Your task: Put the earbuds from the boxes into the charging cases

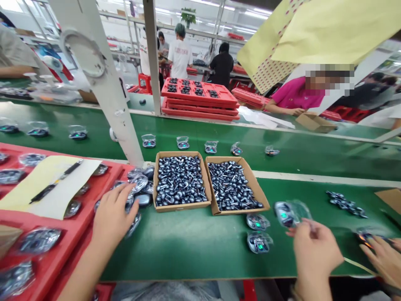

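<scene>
Bright, even light comes from white ceiling strip lamps (257, 14) over the far end of the workshop, so shadows stay faint and soft, while pale glare streaks lie across the glossy green conveyor belt (200, 234). Clear plastic wrappers (293, 212) throw small, hot highlights. Wide-angle distortion bows the belt edges and tilts the white metal post (108, 100) outward, sharpness falls off toward the corners, softening the wrapped packets (15, 278) at lower left, and the right hand (315, 255) shows slight motion blur.
</scene>
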Available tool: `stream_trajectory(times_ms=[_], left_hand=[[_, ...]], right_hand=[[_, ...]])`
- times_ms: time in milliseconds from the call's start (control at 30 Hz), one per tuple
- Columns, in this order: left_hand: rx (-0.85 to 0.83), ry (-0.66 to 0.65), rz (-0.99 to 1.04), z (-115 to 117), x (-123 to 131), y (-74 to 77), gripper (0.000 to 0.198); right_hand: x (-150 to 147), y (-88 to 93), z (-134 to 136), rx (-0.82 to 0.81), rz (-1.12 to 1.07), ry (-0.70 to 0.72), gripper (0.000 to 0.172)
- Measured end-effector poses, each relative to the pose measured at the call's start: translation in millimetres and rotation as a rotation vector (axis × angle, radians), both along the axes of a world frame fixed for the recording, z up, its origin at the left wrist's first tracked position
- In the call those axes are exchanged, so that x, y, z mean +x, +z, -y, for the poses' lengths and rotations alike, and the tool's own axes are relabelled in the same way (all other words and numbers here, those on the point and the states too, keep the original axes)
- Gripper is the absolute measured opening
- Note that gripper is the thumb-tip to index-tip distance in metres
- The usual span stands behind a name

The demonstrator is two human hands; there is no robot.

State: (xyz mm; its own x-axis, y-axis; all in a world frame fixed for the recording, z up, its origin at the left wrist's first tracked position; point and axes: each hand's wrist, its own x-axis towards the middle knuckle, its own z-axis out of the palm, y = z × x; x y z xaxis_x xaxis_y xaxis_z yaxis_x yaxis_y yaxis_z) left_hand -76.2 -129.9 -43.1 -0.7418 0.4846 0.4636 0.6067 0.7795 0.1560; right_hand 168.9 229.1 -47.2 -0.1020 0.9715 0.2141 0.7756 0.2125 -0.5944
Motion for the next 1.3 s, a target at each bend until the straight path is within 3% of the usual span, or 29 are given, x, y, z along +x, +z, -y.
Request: stream_trajectory(times_ms=[100, 200, 267, 333, 400, 500, 567, 633, 733, 833, 900, 967, 1067, 1200, 1300], left_hand=[[-0.231, 0.122, 0.097, -4, -23, 6.7, 0.046], [-0.29, 0.164, 0.145, -18, -31, 6.7, 0.038], [-0.257, 0.183, 0.134, -24, -32, 7.0, 0.034], [-0.192, 0.18, 0.13, -25, -29, 10.5, 0.031], [-0.086, 0.145, 0.16, -20, -21, 18.7, 0.03], [0.076, -0.095, 0.31, -9, 6, 36.0, 0.034], [0.124, -0.353, 0.461, -4, 30, 43.1, 0.042], [0.165, -0.54, 0.585, -4, 53, 39.6, 0.047], [0.306, -0.551, 0.728, -13, 76, 13.7, 0.043], [0.465, -0.469, 0.954, -24, 87, -17.2, 0.044], [0.468, -0.49, 1.065, -29, 89, -27.3, 0.047], [0.391, -0.547, 1.099, -32, 90, -26.5, 0.049], [0.272, -0.629, 1.086, -37, 89, -13.2, 0.052], [0.205, -0.68, 1.067, -47, 86, 1.8, 0.049], [0.165, -0.7, 1.051, -52, 85, -0.1, 0.047]], right_hand=[[7, -3.9, -46, -0.195, 0.219, -0.136, 0.024], [9, -6.3, -54, -0.318, 0.35, -0.113, 0.038], [8, -2.1, -36, -0.186, 0.419, -0.126, 0.053], [2, 5.5, -4, 0.024, 0.416, -0.068, 0.053], [-10, 13.9, 40, 0.091, 0.31, 0.166, 0.037], [-40, 23.6, 115, 0.135, 0.009, 0.829, 0.026], [-61, 26.1, 159, 0.139, -0.102, 1.195, 0.034], [-77, 23.4, 190, 0.028, -0.174, 1.376, 0.043], [-87, 10.7, 209, -0.247, -0.262, 1.318, 0.044], [-84, -1.5, 204, -0.543, -0.281, 1.186, 0.033], [-80, -3.0, 195, -0.63, -0.205, 1.181, 0.028], [-74, 0.7, 186, -0.61, -0.061, 1.22, 0.025], [-69, 8.7, 176, -0.564, 0.086, 1.254, 0.025], [-66, 9.3, 171, -0.603, 0.09, 1.253, 0.025], [-68, 4.4, 168, -0.565, 0.113, 1.236, 0.027]])
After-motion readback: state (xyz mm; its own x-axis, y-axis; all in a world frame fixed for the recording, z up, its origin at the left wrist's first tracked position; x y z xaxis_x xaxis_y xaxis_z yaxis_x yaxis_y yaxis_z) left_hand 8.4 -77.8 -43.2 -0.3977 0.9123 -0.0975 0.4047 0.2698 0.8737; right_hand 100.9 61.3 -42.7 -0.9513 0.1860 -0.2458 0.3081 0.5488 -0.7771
